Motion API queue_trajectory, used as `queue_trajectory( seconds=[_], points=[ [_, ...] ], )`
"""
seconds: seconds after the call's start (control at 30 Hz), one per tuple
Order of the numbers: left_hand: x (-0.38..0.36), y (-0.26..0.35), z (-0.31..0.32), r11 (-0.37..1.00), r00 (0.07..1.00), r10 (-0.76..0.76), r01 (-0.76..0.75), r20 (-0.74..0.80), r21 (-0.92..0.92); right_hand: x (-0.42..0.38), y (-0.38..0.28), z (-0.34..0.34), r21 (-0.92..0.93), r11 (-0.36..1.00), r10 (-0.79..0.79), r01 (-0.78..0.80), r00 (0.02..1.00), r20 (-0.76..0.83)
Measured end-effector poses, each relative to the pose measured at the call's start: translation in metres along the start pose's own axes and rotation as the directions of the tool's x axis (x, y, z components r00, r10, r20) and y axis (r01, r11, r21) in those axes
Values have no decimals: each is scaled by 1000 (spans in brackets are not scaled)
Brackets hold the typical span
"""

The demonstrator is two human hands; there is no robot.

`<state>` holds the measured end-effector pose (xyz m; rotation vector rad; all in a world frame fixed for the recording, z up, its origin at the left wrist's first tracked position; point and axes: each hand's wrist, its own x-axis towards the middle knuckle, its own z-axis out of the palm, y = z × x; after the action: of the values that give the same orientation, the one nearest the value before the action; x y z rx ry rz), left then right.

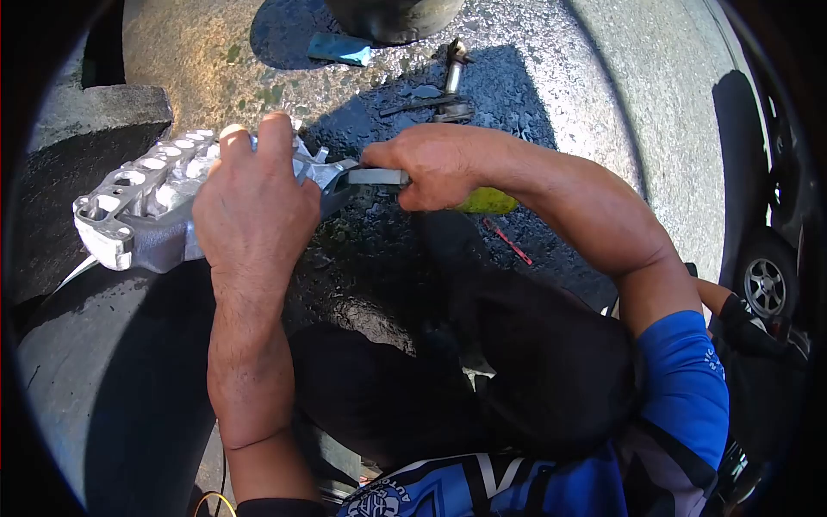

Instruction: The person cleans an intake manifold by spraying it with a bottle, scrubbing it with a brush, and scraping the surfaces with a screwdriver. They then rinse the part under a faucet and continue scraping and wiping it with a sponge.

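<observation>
A silvery cast metal part [155, 211] with several round and oval openings lies at the left, tilted. My left hand [254, 194] is wrapped over its right portion, fingers pointing away from me. At the part's right end my right hand [435, 168] grips a flat grey block [377, 177], whose left end meets or nearly meets the metal. The fingers of my right hand are partly hidden beneath the block. Just beyond that hand, a yellow-green object [487, 201] shows on the wet ground.
On the ground ahead lie a blue block [340, 49], a metal shaft piece [454, 77] and the base of a round container [396, 17]. A red thin tool [508, 241] lies near my knee. Another person's arm [713, 295] and a car wheel [765, 284] are at the right.
</observation>
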<state>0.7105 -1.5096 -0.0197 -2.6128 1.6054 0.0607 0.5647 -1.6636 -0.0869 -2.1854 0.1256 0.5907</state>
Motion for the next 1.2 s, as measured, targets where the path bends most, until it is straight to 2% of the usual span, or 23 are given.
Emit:
queue_trajectory(
  seconds=[0.13,0.23,0.3,0.33,0.43,0.5,0.6,0.7,0.73,0.83,0.87,0.97,1.03,1.1,1.13,1.2],
  points=[
    [0,6,5,1000,1000,-16,16,15,25,-11,9,8,-60,997,52,-55,998,-38],
    [3,3,3,998,996,-58,57,65,18,-42,48,19,-119,978,163,-173,983,-86],
    [3,-6,6,998,995,-67,65,67,23,-74,86,38,-177,934,312,-312,950,-27],
    [2,-7,1,999,999,-35,35,4,33,-91,98,51,-235,886,410,-400,912,-6],
    [3,-14,3,999,999,-45,46,-31,26,-135,142,107,-360,715,649,-599,760,25],
    [5,-16,2,998,998,-57,57,-14,32,-162,166,141,-353,650,728,-673,684,39],
    [6,-13,-1,998,998,-59,59,7,29,-194,188,187,-253,610,766,-751,641,-55],
    [8,-12,-2,998,999,-52,52,13,24,-202,170,202,-410,598,719,-689,687,-107],
    [8,-12,-2,999,999,-45,45,17,24,-193,152,183,-333,632,729,-699,683,-50],
    [8,-13,-3,999,999,-40,40,8,-22,-162,142,153,-232,587,783,-776,617,-83],
    [7,-15,-1,999,999,-34,34,0,-35,-159,140,153,-176,624,749,-761,647,-142],
    [7,-16,-5,998,993,-57,57,102,3,-148,129,169,-177,673,735,-718,622,270],
    [5,-15,-7,999,993,-48,48,107,4,-155,148,223,-378,691,718,-616,647,257],
    [3,-18,-4,999,993,-34,37,117,-25,-155,147,222,-243,641,763,-728,638,104],
    [2,-21,-1,999,999,30,-29,37,-39,-154,145,220,-162,612,788,-774,615,35],
    [-1,-23,2,999,999,49,-49,8,-23,-159,150,200,-63,605,772,-794,604,-198]
  ],
)
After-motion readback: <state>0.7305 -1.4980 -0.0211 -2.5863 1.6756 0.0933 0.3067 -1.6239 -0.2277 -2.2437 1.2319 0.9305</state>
